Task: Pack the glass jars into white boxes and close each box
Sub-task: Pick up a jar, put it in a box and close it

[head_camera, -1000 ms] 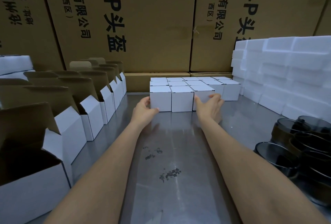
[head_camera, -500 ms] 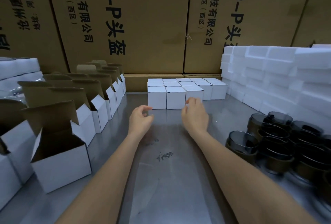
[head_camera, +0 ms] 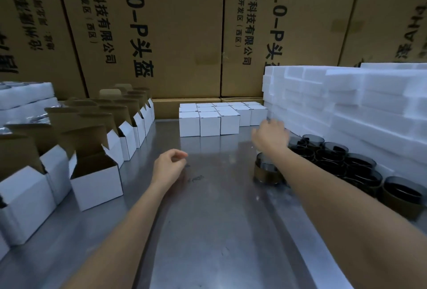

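The left hand (head_camera: 169, 168) hangs over the middle of the steel table (head_camera: 219, 231), fingers loosely curled and holding nothing. The right hand (head_camera: 270, 136) reaches toward 2 o'clock, empty, fingers spread, above the near edge of the cluster of dark glass jars (head_camera: 346, 166) (one jar (head_camera: 265, 170) stands slightly apart, just under the wrist). Closed white boxes (head_camera: 209, 121) sit in a block at 12 o'clock. Open boxes (head_camera: 96, 177), flaps up, line the 9 to 10 o'clock side. White foam blocks (head_camera: 346, 99) are stacked at 2 o'clock, behind the jars.
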Available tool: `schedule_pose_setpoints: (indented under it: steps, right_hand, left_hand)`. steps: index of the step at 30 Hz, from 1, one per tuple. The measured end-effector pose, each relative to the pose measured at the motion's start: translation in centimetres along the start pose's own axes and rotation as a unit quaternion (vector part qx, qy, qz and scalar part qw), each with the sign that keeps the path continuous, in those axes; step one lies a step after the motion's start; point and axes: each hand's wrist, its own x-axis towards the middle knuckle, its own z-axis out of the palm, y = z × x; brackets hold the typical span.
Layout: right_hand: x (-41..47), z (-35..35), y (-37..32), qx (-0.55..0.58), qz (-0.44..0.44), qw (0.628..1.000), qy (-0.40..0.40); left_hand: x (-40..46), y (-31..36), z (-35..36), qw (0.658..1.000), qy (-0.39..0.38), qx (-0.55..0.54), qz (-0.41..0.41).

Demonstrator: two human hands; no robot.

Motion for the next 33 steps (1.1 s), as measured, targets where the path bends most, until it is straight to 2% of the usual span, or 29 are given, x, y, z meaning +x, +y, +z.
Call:
schedule_pose_setpoints:
  steps: [4,7,12,15,20,27,30,33]
  right_hand:
    - [0.0,-0.2,3.9,0.007,0.118,0.985,-0.122]
    - [-0.4,0.3,5.1,-0.007,0.113,0.981,-0.156]
    - [-0.2,0.0,3.1,-0.001,0.034,0.986,-0.165]
    - [-0.7,-0.2,-0.1,0.007,-0.046,0.981,-0.191]
    - [-3.4,-0.4,-6.2,0.021,-0.174,0.969,-0.175]
    - [-10.2,0.1,-10.3,0.048,-0.303,0.949,-0.073]
    - [-11.3,0.3,-9.9,0.156,-0.310,0.936,-0.060]
    - [-11.1,0.7,-8.5,0.378,-0.225,0.896,-0.061]
  left_hand:
    - [-1.1,0.5,-0.3,1.000,0.003,-0.001,-0.004]
    - [-1.7,0.7,-0.6,1.000,-0.001,0.008,0.002]
    - [-2.3,1.0,-0.9,1.000,-0.012,-0.001,-0.003]
    - [-2.6,1.1,-1.0,0.999,-0.035,0.012,-0.002]
    - [-3.0,1.3,-1.1,0.999,-0.038,0.033,-0.002]
    - [-4.4,1.7,-1.5,0.993,-0.109,0.036,0.015]
    - [-4.5,1.8,-1.7,0.992,-0.121,0.040,0.005]
    - [-4.4,1.8,-1.7,0.991,-0.128,0.039,0.002]
